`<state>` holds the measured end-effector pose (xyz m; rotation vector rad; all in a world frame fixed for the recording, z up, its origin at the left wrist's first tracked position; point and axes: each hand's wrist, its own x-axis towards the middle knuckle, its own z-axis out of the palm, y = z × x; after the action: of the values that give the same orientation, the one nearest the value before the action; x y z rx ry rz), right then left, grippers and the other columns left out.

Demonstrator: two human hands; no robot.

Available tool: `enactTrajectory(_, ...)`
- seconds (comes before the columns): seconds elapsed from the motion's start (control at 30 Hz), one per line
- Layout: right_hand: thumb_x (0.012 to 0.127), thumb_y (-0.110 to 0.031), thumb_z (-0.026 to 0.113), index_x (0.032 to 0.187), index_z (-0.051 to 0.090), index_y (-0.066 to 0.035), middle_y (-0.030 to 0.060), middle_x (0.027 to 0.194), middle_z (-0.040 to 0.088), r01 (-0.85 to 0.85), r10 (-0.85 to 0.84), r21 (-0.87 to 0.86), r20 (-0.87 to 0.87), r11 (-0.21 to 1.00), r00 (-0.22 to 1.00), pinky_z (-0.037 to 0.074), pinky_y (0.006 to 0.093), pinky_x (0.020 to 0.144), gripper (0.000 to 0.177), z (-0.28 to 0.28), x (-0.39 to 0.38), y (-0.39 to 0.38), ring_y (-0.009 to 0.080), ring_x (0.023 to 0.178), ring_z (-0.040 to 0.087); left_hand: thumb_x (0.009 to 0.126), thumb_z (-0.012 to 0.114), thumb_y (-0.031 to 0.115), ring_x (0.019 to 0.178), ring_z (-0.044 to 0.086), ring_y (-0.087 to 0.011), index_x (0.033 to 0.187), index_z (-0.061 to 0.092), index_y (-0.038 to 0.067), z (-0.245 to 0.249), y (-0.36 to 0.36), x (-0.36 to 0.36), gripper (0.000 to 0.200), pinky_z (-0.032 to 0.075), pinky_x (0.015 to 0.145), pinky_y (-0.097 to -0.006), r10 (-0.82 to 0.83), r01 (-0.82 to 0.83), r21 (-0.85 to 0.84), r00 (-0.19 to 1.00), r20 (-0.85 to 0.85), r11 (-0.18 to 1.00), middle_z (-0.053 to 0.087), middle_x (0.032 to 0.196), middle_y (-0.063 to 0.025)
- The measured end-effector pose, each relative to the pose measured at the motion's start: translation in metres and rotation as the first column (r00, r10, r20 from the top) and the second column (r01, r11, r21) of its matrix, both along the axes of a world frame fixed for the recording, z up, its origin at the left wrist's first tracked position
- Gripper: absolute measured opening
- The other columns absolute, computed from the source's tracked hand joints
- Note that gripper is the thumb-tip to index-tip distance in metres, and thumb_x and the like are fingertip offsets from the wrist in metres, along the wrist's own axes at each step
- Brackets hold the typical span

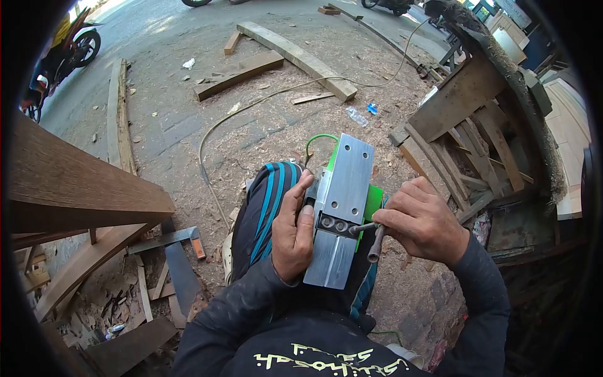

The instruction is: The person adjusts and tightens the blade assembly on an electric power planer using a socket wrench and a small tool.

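Note:
An electric hand planer (352, 169) with a silver sole and green body rests upside down on my lap. Its cutter block (339, 226), with several round bolt heads, faces up between the two sole plates. My left hand (294, 232) grips the planer's left side, with the thumb near the block. In my right hand (418, 220) is a metal T-shaped socket wrench (375, 245). One arm of the wrench reaches the right end of the cutter block.
Timber pieces (295, 60) and a cable (204, 141) lie on the shaving-covered ground ahead. A large wooden piece (88, 176) stands at left, above a handsaw (182, 270) and a square (164, 239). Stacked wood (471, 144) is at right. Motorcycles (88, 47) stand beyond.

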<state>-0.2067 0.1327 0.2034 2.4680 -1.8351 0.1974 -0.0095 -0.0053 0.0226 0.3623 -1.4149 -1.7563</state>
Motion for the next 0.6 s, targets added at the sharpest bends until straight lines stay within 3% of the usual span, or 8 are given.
enactTrajectory(0.17, 0.096, -0.015, 0.083, 0.116, 0.079, -0.016, -0.0013, 0.098, 0.068, -0.094, 0.094, -0.004, -0.057, 0.996, 0.994, 0.049, 0.0431, 0.097, 0.020, 0.014, 0.002, -0.013, 0.0195, 0.098, 0.066, 0.113, 0.047, -0.003, 0.171, 0.041, -0.0412, 0.168, 0.047, -0.010, -0.003, 0.000, 0.001, 0.055, 0.031, 0.139, -0.0457, 0.018, -0.017, -0.035, 1.000, 0.017, 0.999, 0.047, 0.177, -0.0350)
enactTrajectory(0.23, 0.098, -0.017, 0.082, 0.115, 0.080, -0.017, -0.0022, 0.097, 0.067, -0.146, 0.125, -0.081, -0.220, 0.986, 0.967, 0.049, 0.0438, 0.100, 0.017, 0.019, 0.005, -0.017, 0.0187, 0.099, 0.067, 0.113, 0.048, -0.002, 0.171, 0.041, -0.0407, 0.167, 0.047, -0.009, -0.005, 0.000, 0.000, 0.055, 0.033, 0.139, -0.0458, 0.021, -0.021, -0.041, 1.000, 0.004, 0.999, 0.047, 0.177, -0.0341)
enactTrajectory(0.37, 0.097, -0.027, 0.084, 0.113, 0.075, -0.012, 0.0016, 0.092, 0.068, -0.051, 0.060, 0.077, -0.124, 0.996, 0.990, 0.050, 0.0410, 0.083, 0.023, 0.003, -0.003, -0.009, 0.0203, 0.089, 0.069, 0.112, 0.052, -0.001, 0.170, 0.042, -0.0424, 0.167, 0.048, -0.007, -0.006, -0.001, 0.003, 0.056, 0.033, 0.139, -0.0453, 0.031, -0.030, -0.057, 0.999, 0.012, 0.998, 0.047, 0.177, -0.0344)
enactTrajectory(0.43, 0.096, -0.029, 0.084, 0.106, 0.070, -0.010, 0.0034, 0.089, 0.067, -0.075, 0.081, 0.043, -0.170, 0.996, 0.982, 0.049, 0.0402, 0.076, 0.026, 0.005, 0.003, -0.012, 0.0213, 0.083, 0.068, 0.113, 0.054, -0.002, 0.173, 0.035, -0.0377, 0.169, 0.045, -0.008, 0.004, -0.004, 0.007, 0.057, 0.026, 0.141, -0.0437, -0.024, 0.025, -0.116, 1.000, 0.014, 0.993, 0.040, 0.181, -0.0341)
enactTrajectory(0.47, 0.096, -0.030, 0.084, 0.103, 0.068, -0.010, 0.0035, 0.088, 0.065, -0.060, 0.070, 0.053, -0.203, 0.997, 0.977, 0.048, 0.0401, 0.077, 0.026, 0.006, 0.004, -0.010, 0.0215, 0.083, 0.067, 0.111, 0.072, 0.010, 0.171, 0.042, -0.0388, 0.168, 0.049, -0.004, 0.009, -0.004, 0.012, 0.063, 0.026, 0.141, -0.0506, 0.052, -0.035, -0.288, 0.997, 0.052, 0.957, 0.047, 0.178, -0.0313)
enactTrajectory(0.5, 0.096, -0.031, 0.084, 0.100, 0.067, -0.011, 0.0035, 0.087, 0.063, -0.044, 0.058, 0.065, -0.231, 0.997, 0.971, 0.048, 0.0401, 0.077, 0.027, 0.005, 0.006, -0.009, 0.0216, 0.083, 0.066, 0.111, 0.072, 0.010, 0.171, 0.042, -0.0388, 0.168, 0.049, -0.004, 0.022, -0.005, 0.015, 0.063, 0.026, 0.141, -0.0506, 0.041, -0.026, -0.294, 0.998, 0.044, 0.955, 0.047, 0.178, -0.0313)
enactTrajectory(0.57, 0.097, -0.028, 0.082, 0.096, 0.064, -0.012, 0.0037, 0.085, 0.061, -0.035, 0.045, 0.046, -0.230, 0.998, 0.972, 0.048, 0.0401, 0.077, 0.024, 0.002, 0.007, -0.008, 0.0221, 0.083, 0.065, 0.104, 0.088, 0.032, 0.167, 0.050, -0.0395, 0.166, 0.054, 0.000, 0.044, -0.003, 0.020, 0.078, 0.026, 0.140, -0.0603, -0.029, 0.051, -0.610, 0.999, 0.046, 0.791, 0.058, 0.173, -0.0251)
enactTrajectory(0.6, 0.097, -0.026, 0.080, 0.095, 0.063, -0.012, 0.0039, 0.085, 0.061, -0.031, 0.041, 0.040, -0.260, 0.999, 0.965, 0.047, 0.0402, 0.077, 0.022, 0.000, 0.007, -0.007, 0.0223, 0.082, 0.065, 0.095, 0.093, 0.051, 0.164, 0.054, -0.0394, 0.164, 0.057, 0.003, 0.049, 0.003, 0.013, 0.092, 0.026, 0.139, -0.0673, -0.003, 0.009, -0.645, 1.000, 0.010, 0.764, 0.065, 0.168, -0.0192)
